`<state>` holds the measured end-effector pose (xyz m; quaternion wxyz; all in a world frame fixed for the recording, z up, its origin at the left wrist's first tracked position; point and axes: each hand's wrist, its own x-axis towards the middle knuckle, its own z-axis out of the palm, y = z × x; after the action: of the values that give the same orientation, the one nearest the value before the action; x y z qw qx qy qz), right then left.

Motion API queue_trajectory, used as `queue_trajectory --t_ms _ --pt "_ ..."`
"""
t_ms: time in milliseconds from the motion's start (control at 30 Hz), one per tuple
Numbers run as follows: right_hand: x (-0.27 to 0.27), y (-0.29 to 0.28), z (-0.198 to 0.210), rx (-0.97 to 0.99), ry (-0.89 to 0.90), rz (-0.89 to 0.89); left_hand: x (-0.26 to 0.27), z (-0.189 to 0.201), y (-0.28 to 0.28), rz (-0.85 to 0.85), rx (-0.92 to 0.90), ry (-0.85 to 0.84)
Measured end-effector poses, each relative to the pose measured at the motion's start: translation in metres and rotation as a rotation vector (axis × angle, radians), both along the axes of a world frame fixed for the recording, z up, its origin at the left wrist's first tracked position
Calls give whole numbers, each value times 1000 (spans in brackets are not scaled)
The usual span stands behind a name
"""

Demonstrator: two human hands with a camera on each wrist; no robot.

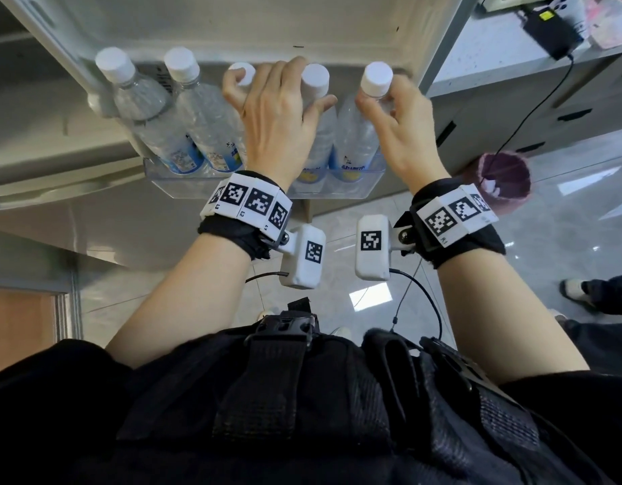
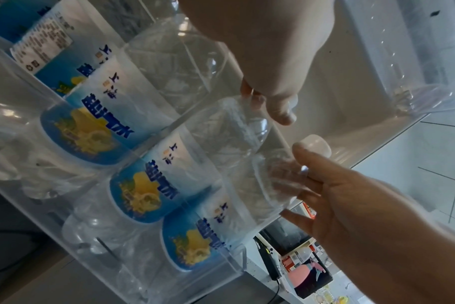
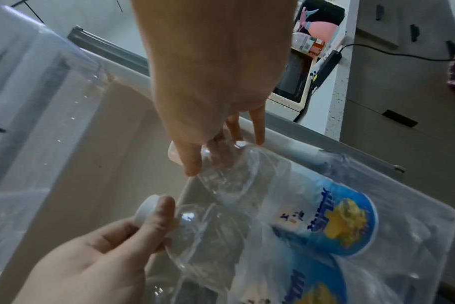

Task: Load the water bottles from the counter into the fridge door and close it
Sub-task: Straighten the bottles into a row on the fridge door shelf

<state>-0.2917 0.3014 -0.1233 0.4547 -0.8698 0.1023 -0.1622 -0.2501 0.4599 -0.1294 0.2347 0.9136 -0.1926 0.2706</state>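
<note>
The head view looks steeply down from above onto the clear plastic fridge door shelf (image 1: 169,190) and both forearms. The left wrist view sits close against that shelf (image 2: 153,267), facing along its row of bottles. The right wrist view faces it (image 3: 429,216) from the opposite end. All three share it.

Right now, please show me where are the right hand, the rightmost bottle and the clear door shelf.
right hand (image 1: 402,134), head view, on the back of the hand.
rightmost bottle (image 1: 376,78), head view, on its white cap.
clear door shelf (image 1: 183,185), head view, on its front wall.
</note>
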Motion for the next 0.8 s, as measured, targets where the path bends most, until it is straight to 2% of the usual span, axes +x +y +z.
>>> queue_trajectory --t_ms 233,333,467,567,633,700,800 --pt "-11 11 -2 -59 -1 -1 -3 -1 5 56 23 -70" --pt "-15 17 -2 -46 -28 -63 -3 2 10 5 5 -17" --pt "-24 38 10 -46 -333 -224 -6 12 27 -71 -7 43" --pt "-24 61 21 -98 -518 -299 -4 16 52 -15 -74 -27" --pt "-21 77 26 -121 -555 -269 0 16 75 108 -164 -73" --pt "-16 93 29 -96 -495 -162 6 15 98 220 -228 -73" --pt "-8 117 30 -100 -331 3 16 17 123 218 -260 27"
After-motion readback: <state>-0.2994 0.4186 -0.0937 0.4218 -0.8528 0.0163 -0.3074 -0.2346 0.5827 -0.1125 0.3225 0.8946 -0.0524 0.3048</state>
